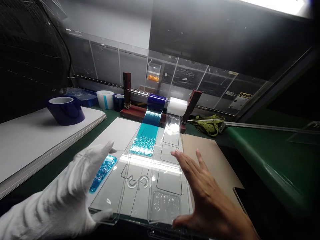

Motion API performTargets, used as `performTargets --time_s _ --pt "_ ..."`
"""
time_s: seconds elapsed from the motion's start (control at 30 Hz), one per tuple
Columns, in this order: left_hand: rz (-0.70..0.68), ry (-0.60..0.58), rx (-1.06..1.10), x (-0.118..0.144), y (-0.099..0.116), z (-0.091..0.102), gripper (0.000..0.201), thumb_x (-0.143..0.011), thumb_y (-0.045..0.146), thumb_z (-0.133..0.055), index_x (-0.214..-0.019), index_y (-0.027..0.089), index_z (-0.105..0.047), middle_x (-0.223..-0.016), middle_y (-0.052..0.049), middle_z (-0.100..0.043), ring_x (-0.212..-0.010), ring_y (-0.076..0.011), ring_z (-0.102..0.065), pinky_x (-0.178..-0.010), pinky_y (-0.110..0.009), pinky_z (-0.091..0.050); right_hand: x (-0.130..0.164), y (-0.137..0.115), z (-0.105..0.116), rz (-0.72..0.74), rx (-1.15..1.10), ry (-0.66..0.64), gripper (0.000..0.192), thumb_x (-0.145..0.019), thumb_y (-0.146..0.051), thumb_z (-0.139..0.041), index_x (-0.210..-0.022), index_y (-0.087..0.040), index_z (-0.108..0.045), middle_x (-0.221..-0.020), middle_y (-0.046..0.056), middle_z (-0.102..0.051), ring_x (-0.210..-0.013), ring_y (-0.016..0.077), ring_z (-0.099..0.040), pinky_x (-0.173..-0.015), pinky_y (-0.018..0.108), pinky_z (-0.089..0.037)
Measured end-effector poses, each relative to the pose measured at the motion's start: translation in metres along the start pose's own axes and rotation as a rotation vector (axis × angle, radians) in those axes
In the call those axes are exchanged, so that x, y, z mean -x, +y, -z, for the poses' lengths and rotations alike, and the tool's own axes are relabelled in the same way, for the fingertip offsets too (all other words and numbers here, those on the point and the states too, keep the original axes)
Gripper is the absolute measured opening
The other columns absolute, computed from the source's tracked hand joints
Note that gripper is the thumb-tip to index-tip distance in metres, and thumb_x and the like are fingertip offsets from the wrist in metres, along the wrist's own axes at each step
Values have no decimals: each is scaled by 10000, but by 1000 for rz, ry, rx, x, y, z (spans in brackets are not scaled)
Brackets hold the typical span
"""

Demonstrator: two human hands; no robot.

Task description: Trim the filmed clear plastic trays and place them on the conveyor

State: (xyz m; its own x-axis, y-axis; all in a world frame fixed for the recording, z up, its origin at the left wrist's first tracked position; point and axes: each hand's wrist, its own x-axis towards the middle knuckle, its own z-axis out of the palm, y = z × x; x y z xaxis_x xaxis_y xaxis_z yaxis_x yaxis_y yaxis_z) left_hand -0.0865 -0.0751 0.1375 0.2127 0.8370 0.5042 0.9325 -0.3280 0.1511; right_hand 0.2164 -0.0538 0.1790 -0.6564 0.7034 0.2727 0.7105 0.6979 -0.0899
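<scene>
My left hand (67, 193), in a white glove, is spread at the left, thumb and fingers wide apart. Beside its fingers lies a glossy blue film piece (103, 175). The left thumb reaches the near corner of a clear plastic panel (138, 206) with an S-shaped cutout; whether it touches is unclear. My bare right hand (203, 191) is open at the panel's right side, over a white sheet printed with black outlines (170, 180). From a blue film roll (156, 101), a strip of blue film (143, 143) runs down onto this sheet. Clear film (173, 125) hangs from the white roll (178, 106).
A wooden stand (192, 106) carries both rolls. On a white board stack (95, 120) at left sits a large blue roll (66, 111). Behind it are a white roll (105, 99) and a small blue roll (118, 102). Brown board (212, 156) and a green pouch (210, 126) are at right.
</scene>
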Motion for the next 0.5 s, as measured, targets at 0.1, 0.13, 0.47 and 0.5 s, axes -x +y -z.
performTargets --time_s 0.1,0.13,0.47,0.5 --pt "-80 -155 438 4 9 -12 1131 -702 517 -630 -1495 170 99 -1513 -184 -275 -1349 -376 -355 -1066 -534 -394 6 4 -28 22 -184 6 1294 -634 -595 -760 -1522 -102 43 -1494 225 -359 -1399 354 -295 -1139 594 -176" --pt "-73 -163 569 5 13 -18 1119 -715 542 -600 -1492 170 116 -1530 -182 -237 -1385 -368 -298 -1096 -539 -354 9 5 -38 25 -249 2 1297 -633 -620 -746 -1522 -111 48 -1492 228 -361 -1395 364 -296 -1124 591 -223" --pt "-184 -323 98 -18 5 -11 1092 -590 405 -691 -1495 241 -103 -1323 -187 -466 -1137 -421 -518 -881 -600 -484 19 15 -6 -7 32 71 1160 -698 -567 -698 -1526 -80 -49 -1391 204 -504 -1320 382 -423 -1127 675 -76" --pt "-188 -337 -16 -22 9 -10 1055 -589 351 -678 -1493 218 -151 -1310 -202 -483 -1099 -440 -537 -845 -616 -488 15 9 -1 12 118 78 1149 -691 -535 -708 -1527 -77 -66 -1382 202 -516 -1293 383 -452 -1128 679 -27"
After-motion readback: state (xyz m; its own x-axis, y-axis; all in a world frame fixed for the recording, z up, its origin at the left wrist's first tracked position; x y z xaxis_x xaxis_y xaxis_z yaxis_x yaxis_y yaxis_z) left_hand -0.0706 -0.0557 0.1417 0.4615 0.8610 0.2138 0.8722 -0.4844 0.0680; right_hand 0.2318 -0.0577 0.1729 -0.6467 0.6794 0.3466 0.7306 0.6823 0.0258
